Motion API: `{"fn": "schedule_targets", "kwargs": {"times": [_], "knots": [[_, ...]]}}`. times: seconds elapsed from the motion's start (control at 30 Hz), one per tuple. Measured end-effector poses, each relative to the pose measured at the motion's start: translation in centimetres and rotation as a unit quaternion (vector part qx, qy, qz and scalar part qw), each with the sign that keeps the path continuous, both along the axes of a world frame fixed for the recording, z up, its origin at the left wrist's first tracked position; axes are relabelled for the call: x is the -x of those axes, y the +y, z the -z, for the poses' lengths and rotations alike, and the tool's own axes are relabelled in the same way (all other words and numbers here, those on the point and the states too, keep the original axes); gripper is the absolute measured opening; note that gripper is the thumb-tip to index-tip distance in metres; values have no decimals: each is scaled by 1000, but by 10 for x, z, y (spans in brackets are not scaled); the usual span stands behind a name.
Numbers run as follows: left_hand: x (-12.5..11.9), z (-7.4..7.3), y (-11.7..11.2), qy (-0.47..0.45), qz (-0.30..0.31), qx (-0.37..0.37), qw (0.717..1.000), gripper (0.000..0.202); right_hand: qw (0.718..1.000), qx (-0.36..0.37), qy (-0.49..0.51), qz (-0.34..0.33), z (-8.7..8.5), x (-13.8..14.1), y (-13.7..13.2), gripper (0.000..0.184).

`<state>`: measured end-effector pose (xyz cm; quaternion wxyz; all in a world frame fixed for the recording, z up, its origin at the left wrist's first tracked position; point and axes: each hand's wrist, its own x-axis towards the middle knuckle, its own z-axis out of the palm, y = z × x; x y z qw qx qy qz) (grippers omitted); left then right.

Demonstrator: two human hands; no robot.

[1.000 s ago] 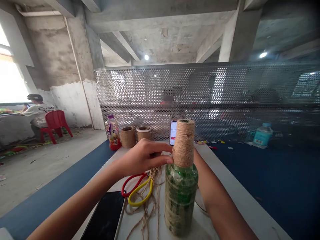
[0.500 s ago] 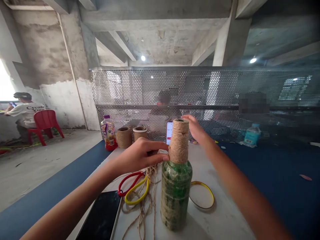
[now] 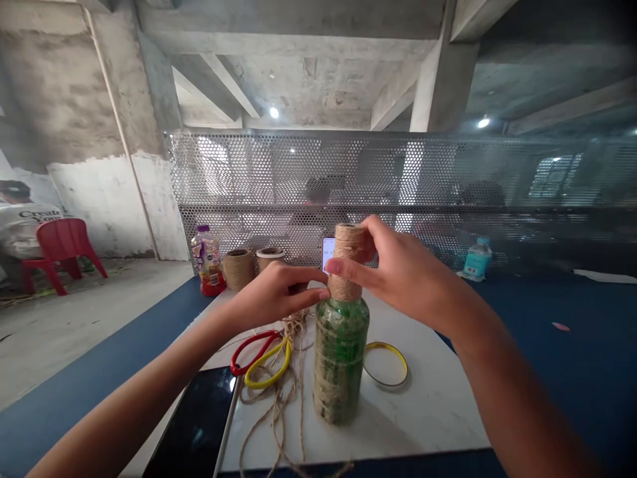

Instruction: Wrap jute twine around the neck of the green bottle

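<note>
A green glass bottle (image 3: 341, 352) stands upright on the white table (image 3: 432, 405). Its neck is wound tight with jute twine and its body carries looser turns. My left hand (image 3: 279, 297) has its fingers closed against the base of the neck from the left. My right hand (image 3: 398, 269) reaches in from the right, fingers wrapped round the wound neck near the top. Loose jute twine (image 3: 286, 392) trails from the bottle down over the table's front.
Red-and-yellow scissors (image 3: 259, 355) lie left of the bottle, a dark phone (image 3: 196, 428) nearer me, a yellow-rimmed lid (image 3: 385, 365) to the right. Two twine spools (image 3: 253, 265), a juice bottle (image 3: 208, 260) and a lit phone stand before a perforated metal screen (image 3: 448, 179).
My right hand came out from behind the bottle, swung round on the right and closed on the wound neck. The left hand stayed at the neck's base. The view shifted right.
</note>
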<state>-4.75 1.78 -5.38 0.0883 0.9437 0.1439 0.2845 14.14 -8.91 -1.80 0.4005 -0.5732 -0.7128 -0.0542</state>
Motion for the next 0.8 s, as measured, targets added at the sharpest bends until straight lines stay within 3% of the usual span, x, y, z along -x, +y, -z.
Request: {"fn": "schedule_targets", "kwargs": {"times": [0.17, 0.3, 0.43, 0.57, 0.67, 0.8], "knots": [[-1, 0, -1, -16, -7, 16, 1000, 34, 999, 37, 13, 10, -3, 0, 8, 39], [-1, -2, -1, -8, -10, 24, 1000, 41, 990, 72, 72, -96, -3, -6, 14, 35], [0, -5, -3, -2, -8, 21, 1000, 41, 960, 104, 136, -224, 2, -10, 23, 35], [1, -7, -7, -3, -16, 32, 999, 41, 945, 97, 145, -277, 6, -13, 25, 34], [2, -7, -9, -8, -23, 30, 999, 41, 955, 97, 124, -252, 7, -13, 23, 38], [2, -7, -11, -9, -25, 27, 999, 40, 985, 109, 38, -130, 9, -9, 18, 42]]}}
